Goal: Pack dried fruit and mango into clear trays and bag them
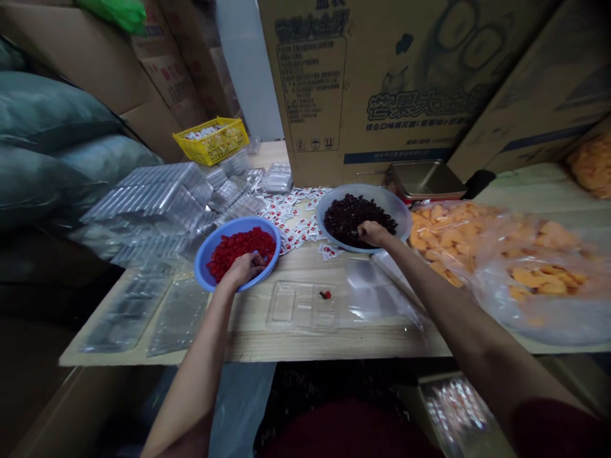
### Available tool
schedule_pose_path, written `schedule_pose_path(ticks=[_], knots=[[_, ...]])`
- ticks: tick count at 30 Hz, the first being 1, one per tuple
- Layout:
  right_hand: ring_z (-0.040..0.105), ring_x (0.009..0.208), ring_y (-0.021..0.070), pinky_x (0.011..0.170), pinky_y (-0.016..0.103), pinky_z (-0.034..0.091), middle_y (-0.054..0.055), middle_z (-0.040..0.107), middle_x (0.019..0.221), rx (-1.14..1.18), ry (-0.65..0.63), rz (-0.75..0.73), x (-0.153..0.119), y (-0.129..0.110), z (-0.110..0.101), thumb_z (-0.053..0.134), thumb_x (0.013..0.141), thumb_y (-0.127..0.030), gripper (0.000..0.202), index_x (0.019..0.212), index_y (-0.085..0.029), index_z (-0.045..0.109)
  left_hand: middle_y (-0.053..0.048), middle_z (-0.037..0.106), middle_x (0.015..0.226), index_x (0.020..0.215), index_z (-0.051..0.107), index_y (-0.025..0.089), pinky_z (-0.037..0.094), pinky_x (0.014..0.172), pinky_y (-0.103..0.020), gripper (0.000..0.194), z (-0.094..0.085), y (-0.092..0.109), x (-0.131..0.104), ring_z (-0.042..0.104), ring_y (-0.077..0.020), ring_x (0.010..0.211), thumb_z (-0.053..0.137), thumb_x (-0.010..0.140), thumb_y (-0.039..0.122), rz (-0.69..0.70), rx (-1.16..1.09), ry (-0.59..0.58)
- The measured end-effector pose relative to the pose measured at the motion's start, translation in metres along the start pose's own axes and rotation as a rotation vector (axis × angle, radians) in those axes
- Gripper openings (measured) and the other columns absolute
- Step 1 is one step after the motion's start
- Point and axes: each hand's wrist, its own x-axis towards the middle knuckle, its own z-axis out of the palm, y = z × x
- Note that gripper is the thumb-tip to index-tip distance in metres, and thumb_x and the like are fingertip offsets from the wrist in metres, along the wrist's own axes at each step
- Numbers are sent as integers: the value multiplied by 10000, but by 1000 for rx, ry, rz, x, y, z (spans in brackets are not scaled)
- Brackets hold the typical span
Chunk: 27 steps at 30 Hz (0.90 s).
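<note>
On counter (248,343), blue bowl (202,257) and pale bowl (401,213), likely placed for reach, are being dipped into; left hand (245,268) half-curled, right hand (373,233) bunched, grip unclear.

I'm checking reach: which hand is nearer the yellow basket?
Left: the left hand is at red pieces, in front of the basket; the right hand, farther right, is at dark pieces.

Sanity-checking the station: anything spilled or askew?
Yes: small printed packets lie strewn loose on the table between the blue bowl and pale bowl, looking spilled, though possibly left so deliberately. The clear trays at left are piled unevenly.
</note>
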Motion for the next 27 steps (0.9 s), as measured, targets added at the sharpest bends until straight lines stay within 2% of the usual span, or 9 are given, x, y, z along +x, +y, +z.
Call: schedule_pose_path(ticks=[3, 7, 12, 14, 17, 19, 21, 23, 27], knots=[[621, 722, 137, 626, 182, 422, 29, 705, 786, 5, 6, 56, -5, 8, -3, 625, 729, -70, 126, 757, -164, 704, -90, 723, 976, 879, 690, 179, 479, 858, -321, 181, -3, -4, -8, 652, -230, 915, 586, 784, 293, -61, 2, 156], [611, 708, 110, 624, 156, 409, -7, 715, 772, 47, 11, 58, -10, 6, -4, 667, 659, -13, 213, 796, -167, 720, -74, 743, 956, 1054, 669, 165, 489, 863, -293, 279, -10, 0, -17, 677, -202, 900, 604, 791, 236, -173, -122, 383], [651, 728, 153, 684, 191, 456, 40, 726, 764, 114, 178, 120, -14, 3, -8, 616, 660, -5, 214, 765, -155, 726, -48, 735, 897, 968, 694, 167, 493, 817, -276, 219, -6, 47, -45, 660, -177, 814, 613, 840, 327, -87, -249, 690], [668, 794, 170, 731, 206, 470, 54, 740, 830, 159, 263, 123, -18, 7, -9, 596, 676, -25, 239, 818, -154, 738, -41, 725, 893, 941, 690, 174, 492, 777, -267, 211, 15, 76, -63, 646, -167, 800, 595, 869, 349, 64, -351, 655], [674, 797, 178, 769, 233, 486, 47, 744, 814, 236, 347, 113, -25, 12, -8, 550, 683, -42, 266, 816, -161, 748, -29, 715, 884, 928, 681, 194, 482, 725, -254, 129, 65, 114, -89, 640, -156, 803, 581, 890, 266, 272, -446, 310], [669, 742, 177, 759, 249, 497, 35, 732, 744, 290, 385, 107, -29, 14, -6, 530, 678, -51, 265, 780, -166, 747, -29, 708, 876, 917, 680, 206, 479, 723, -271, 97, 99, 129, -100, 631, -160, 801, 588, 894, 226, 313, -417, 180], [661, 699, 169, 733, 249, 502, 28, 721, 707, 347, 423, 98, -30, 14, -3, 528, 674, -55, 251, 758, -166, 737, -44, 699, 908, 905, 691, 213, 481, 801, -316, 90, 123, 134, -105, 619, -184, 872, 602, 894, 207, 362, -338, 182], [661, 687, 160, 706, 241, 505, 31, 722, 718, 408, 462, 90, -28, 14, -3, 541, 684, -64, 216, 754, -160, 722, -62, 678, 946, 898, 710, 223, 467, 874, -367, 109, 134, 133, -105, 592, -213, 954, 602, 902, 216, 413, -248, 244], [659, 700, 159, 689, 250, 511, 46, 722, 758, 513, 543, 82, -32, 9, -12, 611, 733, -139, 90, 769, -152, 692, -85, 628, 1009, 1007, 707, 225, 474, 880, -382, 160, 121, 128, -105, 564, -225, 994, 574, 928, 267, 413, -172, 368]])
